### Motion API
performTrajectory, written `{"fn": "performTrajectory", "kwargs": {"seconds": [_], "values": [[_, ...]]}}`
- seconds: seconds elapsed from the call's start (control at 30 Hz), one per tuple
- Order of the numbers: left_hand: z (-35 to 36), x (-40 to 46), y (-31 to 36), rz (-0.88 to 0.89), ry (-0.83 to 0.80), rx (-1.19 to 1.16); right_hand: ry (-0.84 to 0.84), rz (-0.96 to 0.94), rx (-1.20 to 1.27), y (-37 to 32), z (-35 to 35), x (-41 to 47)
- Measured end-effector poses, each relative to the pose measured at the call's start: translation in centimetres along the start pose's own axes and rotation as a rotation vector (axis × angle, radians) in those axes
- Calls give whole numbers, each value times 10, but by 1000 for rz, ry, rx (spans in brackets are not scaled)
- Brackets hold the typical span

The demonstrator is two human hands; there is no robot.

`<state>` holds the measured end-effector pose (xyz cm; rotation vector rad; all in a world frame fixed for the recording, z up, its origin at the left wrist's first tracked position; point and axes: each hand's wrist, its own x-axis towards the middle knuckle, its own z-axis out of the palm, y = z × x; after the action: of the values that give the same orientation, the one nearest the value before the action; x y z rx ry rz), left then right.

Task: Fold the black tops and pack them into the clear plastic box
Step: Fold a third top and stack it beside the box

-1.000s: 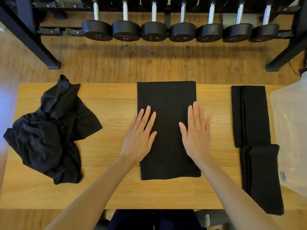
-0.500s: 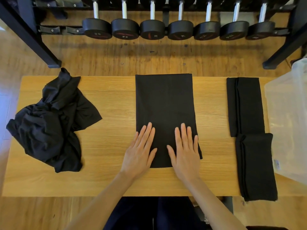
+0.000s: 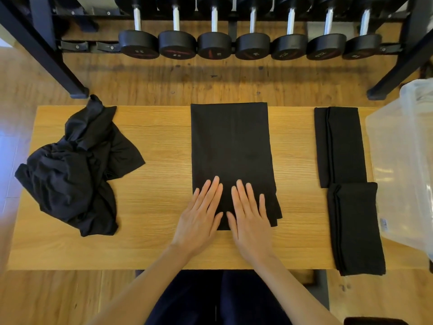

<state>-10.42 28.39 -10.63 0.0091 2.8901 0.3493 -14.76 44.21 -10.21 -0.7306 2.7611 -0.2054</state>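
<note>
A black top [image 3: 230,146] lies folded into a long rectangle in the middle of the wooden table [image 3: 159,242]. My left hand [image 3: 200,216] and my right hand [image 3: 249,219] press flat on its near end, side by side, fingers straight. A crumpled heap of black tops [image 3: 75,167] sits at the table's left. Two folded black tops lie at the right, one farther [image 3: 339,146] and one nearer [image 3: 355,228], the nearer one overhanging the front edge. The clear plastic box [image 3: 405,165] stands at the far right edge.
A black rack of dumbbells [image 3: 250,45] stands on the wooden floor beyond the table, its feet [image 3: 78,92] close to the back corners. Bare tabletop shows between the heap and the middle top. My dark-clothed legs are under the front edge.
Both hands slid toward me along the folded top, from its middle to its near end, and came closer together. The top's near right corner now splays out a little.
</note>
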Motion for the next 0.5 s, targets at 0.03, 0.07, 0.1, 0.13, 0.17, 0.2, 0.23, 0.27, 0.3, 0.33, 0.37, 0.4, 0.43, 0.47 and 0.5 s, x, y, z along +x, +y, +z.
{"fn": "performTrajectory", "kwargs": {"seconds": [0.03,0.07,0.1,0.13,0.17,0.2,0.23,0.27,0.3,0.33,0.37,0.4,0.43,0.47,0.5], "values": [[3,-3,-1,-7,-13,-8,-12,7,2,1,3,-3],[5,-6,-2,-18,-29,-18,-21,28,4,5,5,-5],[6,-8,-5,-27,-42,-27,-23,49,1,11,6,-8],[6,-10,-6,-34,-50,-32,-26,60,-7,18,6,-10],[6,-11,-8,-39,-56,-38,-34,61,-21,25,5,-13],[4,-12,-9,-40,-61,-49,-45,56,-33,32,4,-15],[3,-13,-10,-37,-62,-68,-51,46,-41,36,2,-16],[1,-14,-12,-31,-59,-90,-52,34,-41,39,-1,-16],[-2,-15,-14,-23,-56,-116,-47,22,-32,40,-3,-15],[-5,-16,-18,-12,-55,-142,-40,8,-16,41,-6,-14],[-8,-18,-22,7,-55,-168,-29,-12,1,42,-10,-14],[-12,-21,-28,37,-60,-192,-18,-39,18,44,-13,-13],[-15,-24,-35,73,-74,-212,-8,-78,30,48,-17,-13],[-19,-27,-42,112,-89,-216,1,-123,39,52,-21,-14],[-21,-30,-50,157,-99,-198,20,-173,46,56,-24,-15]]}}
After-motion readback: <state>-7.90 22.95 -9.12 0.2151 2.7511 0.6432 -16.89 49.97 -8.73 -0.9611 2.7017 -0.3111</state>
